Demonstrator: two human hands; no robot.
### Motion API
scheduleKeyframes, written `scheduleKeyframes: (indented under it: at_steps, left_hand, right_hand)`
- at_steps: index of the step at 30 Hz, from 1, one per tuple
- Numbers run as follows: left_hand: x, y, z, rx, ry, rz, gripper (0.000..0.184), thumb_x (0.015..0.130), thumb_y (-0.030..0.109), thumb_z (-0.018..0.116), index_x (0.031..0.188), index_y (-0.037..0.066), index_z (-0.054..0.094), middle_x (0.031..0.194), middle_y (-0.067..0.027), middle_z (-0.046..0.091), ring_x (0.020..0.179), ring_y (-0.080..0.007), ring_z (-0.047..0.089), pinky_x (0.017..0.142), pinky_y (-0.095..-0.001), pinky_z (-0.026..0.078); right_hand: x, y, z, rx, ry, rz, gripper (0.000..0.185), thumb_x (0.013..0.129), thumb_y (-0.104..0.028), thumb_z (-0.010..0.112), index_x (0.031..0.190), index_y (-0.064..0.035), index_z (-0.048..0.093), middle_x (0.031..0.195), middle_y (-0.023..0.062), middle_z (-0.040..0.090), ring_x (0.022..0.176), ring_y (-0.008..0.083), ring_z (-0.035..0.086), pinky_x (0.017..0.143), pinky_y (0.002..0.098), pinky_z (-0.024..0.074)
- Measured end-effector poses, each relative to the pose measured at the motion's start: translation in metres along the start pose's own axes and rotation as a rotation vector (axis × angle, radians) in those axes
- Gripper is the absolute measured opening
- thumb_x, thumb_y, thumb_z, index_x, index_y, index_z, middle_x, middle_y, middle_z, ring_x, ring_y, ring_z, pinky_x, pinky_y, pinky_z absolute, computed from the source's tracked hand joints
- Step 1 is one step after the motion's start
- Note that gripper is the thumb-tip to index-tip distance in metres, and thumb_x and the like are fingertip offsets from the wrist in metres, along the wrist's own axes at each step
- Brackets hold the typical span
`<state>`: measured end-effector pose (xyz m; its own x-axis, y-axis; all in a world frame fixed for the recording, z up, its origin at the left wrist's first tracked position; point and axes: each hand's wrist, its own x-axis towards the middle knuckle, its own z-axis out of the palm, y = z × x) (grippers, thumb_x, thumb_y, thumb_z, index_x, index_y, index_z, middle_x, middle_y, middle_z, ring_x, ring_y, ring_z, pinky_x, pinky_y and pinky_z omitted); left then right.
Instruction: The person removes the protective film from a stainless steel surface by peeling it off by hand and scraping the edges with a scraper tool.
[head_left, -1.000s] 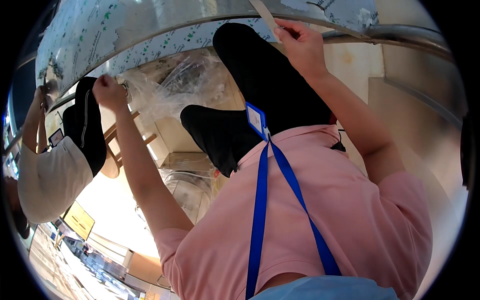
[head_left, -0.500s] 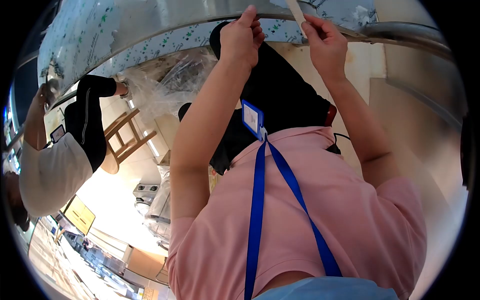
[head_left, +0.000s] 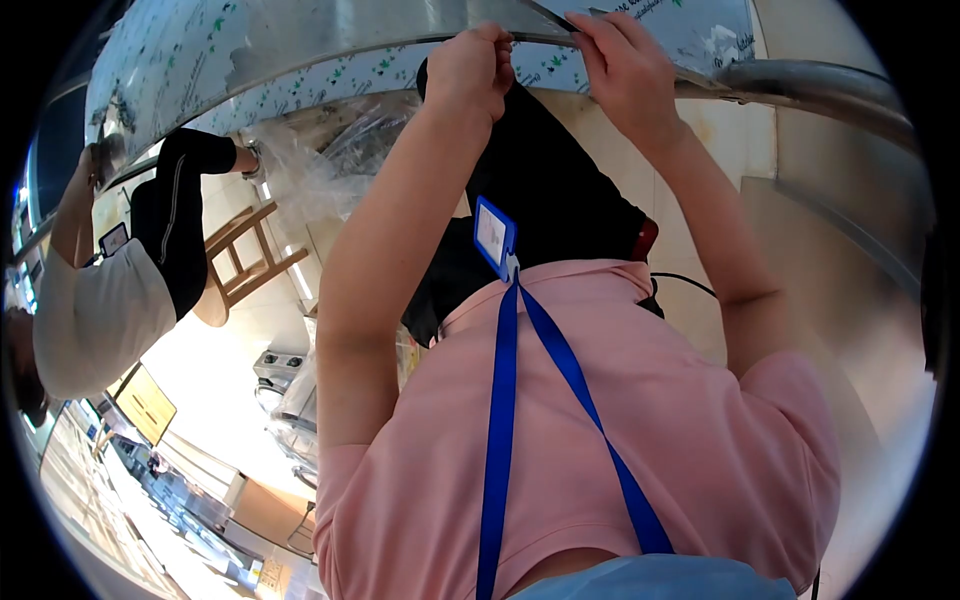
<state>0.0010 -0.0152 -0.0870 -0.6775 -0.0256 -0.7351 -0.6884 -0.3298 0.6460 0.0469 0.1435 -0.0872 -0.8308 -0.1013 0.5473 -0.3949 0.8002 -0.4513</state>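
A steel table, partly covered with printed protective film, spans the top of the view. At its front edge my left hand is closed with its fingers curled; anything inside them is hidden. My right hand rests over the tabletop further right. Between its thumb and fingers is one end of a thin, narrow strip, which looks dark from this angle and runs up out of view.
At left, a person in a white top sits with a hand at the table edge. A wooden stool and crumpled clear plastic are below the table. A metal rail curves off to the right. A badge hangs at my waist.
The strip showed its pale broad face before and now appears thin and dark. My right hand has shifted slightly left and turned palm down; my left hand has lowered slightly towards me.
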Motion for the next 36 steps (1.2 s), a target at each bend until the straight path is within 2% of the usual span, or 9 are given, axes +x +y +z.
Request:
scheduleKeyframes:
  at_steps: [4,5,7,10,13,16,32,35,36]
  left_hand:
    - [0.005,-0.007,-0.003,-0.038,-0.011,0.018,0.01,0.083,0.006,0.058,0.076,-0.001,0.058,0.065,-0.0031,0.051,0.054,-0.0097,0.045,0.048,-0.0222,0.039]
    - [0.005,-0.011,-0.007,-0.002,0.017,0.154,0.011,0.082,0.007,0.058,0.076,-0.001,0.058,0.065,-0.0041,0.051,0.055,-0.0116,0.046,0.049,-0.0243,0.04]
    - [0.006,-0.021,-0.019,0.075,0.075,0.424,0.013,0.081,0.009,0.059,0.075,-0.002,0.058,0.064,-0.0062,0.052,0.057,-0.0154,0.049,0.051,-0.0286,0.041]
    - [0.012,-0.026,-0.035,0.597,0.311,1.279,0.008,0.081,0.007,0.063,0.077,0.0,0.059,0.072,-0.0085,0.054,0.06,-0.02,0.052,0.056,-0.0307,0.043]
    - [0.018,-0.022,-0.041,0.573,0.271,1.504,0.009,0.079,0.007,0.067,0.086,0.004,0.063,0.082,-0.0101,0.056,0.067,-0.0194,0.056,0.058,-0.0317,0.045]
    - [0.025,-0.019,-0.049,0.835,0.129,1.755,0.017,0.073,0.001,0.071,0.088,0.006,0.066,0.089,-0.009,0.056,0.071,-0.0225,0.057,0.059,-0.0317,0.046]
    - [0.037,-0.009,-0.054,1.1,0.077,2.026,0.021,0.065,-0.002,0.065,0.084,0.006,0.067,0.084,-0.0033,0.059,0.071,-0.0195,0.059,0.06,-0.0294,0.05]
    - [0.035,-0.006,-0.053,1.057,0.082,2.047,0.019,0.066,-0.005,0.07,0.081,0.006,0.066,0.081,-0.0045,0.059,0.069,-0.0216,0.06,0.06,-0.0312,0.05]
    - [0.034,-0.007,-0.053,1.065,0.081,2.043,0.019,0.066,-0.005,0.069,0.081,0.006,0.066,0.081,-0.0045,0.059,0.07,-0.0216,0.06,0.061,-0.0312,0.05]
  right_hand:
    - [0.012,0.012,-0.007,-0.036,-0.118,-0.163,0.012,0.08,-0.006,0.061,0.092,-0.0035,0.063,0.079,0.0138,0.056,0.072,0.0324,0.057,0.063,0.0377,0.0485]
    - [0.014,0.016,-0.008,-0.03,-0.156,-0.177,0.013,0.079,-0.006,0.061,0.091,-0.0042,0.063,0.081,0.0151,0.056,0.075,0.0346,0.057,0.065,0.0393,0.0486]
    - [0.015,0.032,-0.001,-0.066,-0.112,-0.383,0.02,0.075,-0.001,0.064,0.095,-0.003,0.066,0.081,0.0095,0.058,0.075,0.0263,0.059,0.065,0.0328,0.0493]
    - [0.013,0.034,0.003,-0.108,-0.103,-0.515,0.027,0.071,0.002,0.066,0.097,-0.0028,0.067,0.084,0.006,0.06,0.079,0.0221,0.059,0.067,0.0311,0.0502]
    - [0.012,0.032,0.006,-0.143,-0.114,-0.564,0.029,0.069,0.001,0.066,0.098,-0.0032,0.067,0.087,0.0055,0.06,0.082,0.0225,0.059,0.07,0.0322,0.0503]
    - [0.012,0.032,0.006,-0.161,-0.119,-0.595,0.03,0.069,0.0,0.066,0.099,-0.0025,0.066,0.089,0.0059,0.06,0.084,0.023,0.059,0.072,0.0327,0.05]
    - [0.007,0.026,0.008,-0.166,-0.056,-0.709,0.032,0.067,-0.003,0.064,0.098,0.0026,0.066,0.084,0.0072,0.058,0.082,0.0217,0.058,0.072,0.0322,0.0507]
    - [0.012,0.022,0.006,-0.178,-0.006,-0.723,0.011,0.074,-0.006,0.07,0.083,-0.0006,0.069,0.081,0.0021,0.058,0.077,0.0163,0.057,0.069,0.0268,0.0506]
    - [0.01,0.023,0.008,-0.174,-0.012,-0.715,0.017,0.071,-0.005,0.068,0.087,0.0009,0.068,0.082,0.0036,0.057,0.078,0.0179,0.057,0.07,0.0286,0.0505]
